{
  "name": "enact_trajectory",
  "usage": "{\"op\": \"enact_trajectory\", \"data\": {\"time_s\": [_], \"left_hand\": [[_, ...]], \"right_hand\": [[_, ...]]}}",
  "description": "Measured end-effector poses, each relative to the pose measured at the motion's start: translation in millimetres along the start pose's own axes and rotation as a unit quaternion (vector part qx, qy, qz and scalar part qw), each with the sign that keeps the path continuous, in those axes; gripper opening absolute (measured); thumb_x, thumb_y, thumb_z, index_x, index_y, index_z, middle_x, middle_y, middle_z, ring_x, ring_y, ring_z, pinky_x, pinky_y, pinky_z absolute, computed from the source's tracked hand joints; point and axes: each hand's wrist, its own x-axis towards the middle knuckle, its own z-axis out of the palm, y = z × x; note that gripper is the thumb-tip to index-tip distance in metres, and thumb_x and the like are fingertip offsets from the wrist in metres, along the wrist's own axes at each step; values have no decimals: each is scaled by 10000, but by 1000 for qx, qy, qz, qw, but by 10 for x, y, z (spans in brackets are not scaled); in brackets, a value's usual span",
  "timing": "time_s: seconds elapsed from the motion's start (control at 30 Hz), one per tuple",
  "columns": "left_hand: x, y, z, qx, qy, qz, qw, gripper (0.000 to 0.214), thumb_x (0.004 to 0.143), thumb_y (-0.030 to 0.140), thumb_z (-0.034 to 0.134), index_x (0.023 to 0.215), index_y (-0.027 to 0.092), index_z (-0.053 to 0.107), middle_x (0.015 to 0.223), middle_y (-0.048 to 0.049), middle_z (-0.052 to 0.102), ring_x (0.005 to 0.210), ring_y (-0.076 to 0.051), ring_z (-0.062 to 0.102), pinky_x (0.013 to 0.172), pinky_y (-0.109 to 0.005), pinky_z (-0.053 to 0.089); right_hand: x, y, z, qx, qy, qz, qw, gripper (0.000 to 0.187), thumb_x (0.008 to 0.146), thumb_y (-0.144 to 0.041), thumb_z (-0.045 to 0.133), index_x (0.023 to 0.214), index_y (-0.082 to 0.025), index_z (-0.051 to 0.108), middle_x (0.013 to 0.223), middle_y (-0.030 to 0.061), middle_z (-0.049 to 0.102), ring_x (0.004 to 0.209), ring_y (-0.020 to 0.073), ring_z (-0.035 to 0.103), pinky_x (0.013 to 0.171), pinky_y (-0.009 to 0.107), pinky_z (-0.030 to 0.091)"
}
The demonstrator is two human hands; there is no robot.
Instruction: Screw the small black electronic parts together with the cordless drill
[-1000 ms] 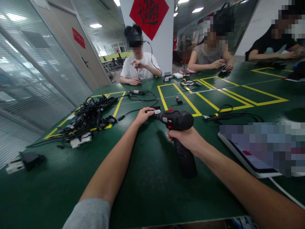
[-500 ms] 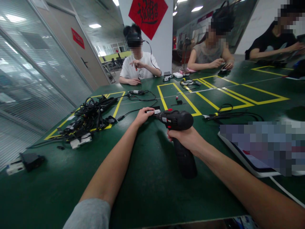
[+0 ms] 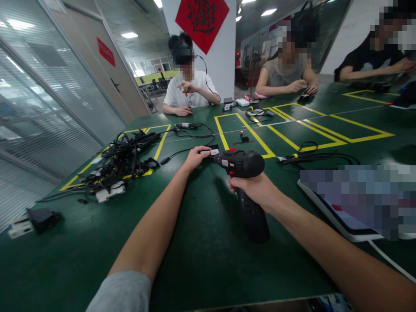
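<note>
My right hand (image 3: 248, 186) is wrapped round the grip of a black cordless drill (image 3: 240, 163) with red accents. Its nose points left at a small black device with a white label (image 3: 214, 151), which lies on the green table (image 3: 195, 260). My left hand (image 3: 196, 157) presses its fingers on the near left side of that device and holds it down. The drill's tip is at the device, but I cannot make out the exact contact. A thin black cable (image 3: 178, 152) with a plug at its end runs beside my left hand.
A tangled pile of black cables and adapters (image 3: 126, 156) lies at left, with a black-and-white box (image 3: 43, 220) nearer. At right are a tablet (image 3: 351, 229) on a white cord and loose cables (image 3: 318, 157). Small black parts (image 3: 244, 139) lie ahead. Three people sit across the table.
Almost nothing differs. The drill's rear end has shifted very slightly to the right; my left hand and the labelled device stay in place.
</note>
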Motion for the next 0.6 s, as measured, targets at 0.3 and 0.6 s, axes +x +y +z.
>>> {"op": "enact_trajectory", "data": {"time_s": [0.3,0.6], "left_hand": [[-10,17,0,3,3,6,1000,342,757,367,676,1042,191,747,1085,-72,718,1040,-248,613,1050,-399,409],[-15,38,4,15,3,5,1000,354,758,373,675,1045,176,742,1088,-73,722,1032,-241,616,1039,-397,414]], "right_hand": [[-30,-19,-14,-21,-1,15,1000,87,624,-119,618,551,-166,610,581,50,618,561,168,562,574,319,425],[-14,6,-4,-19,-3,-1,1000,52,625,-131,609,587,-163,624,568,40,611,560,174,561,574,321,420]]}}
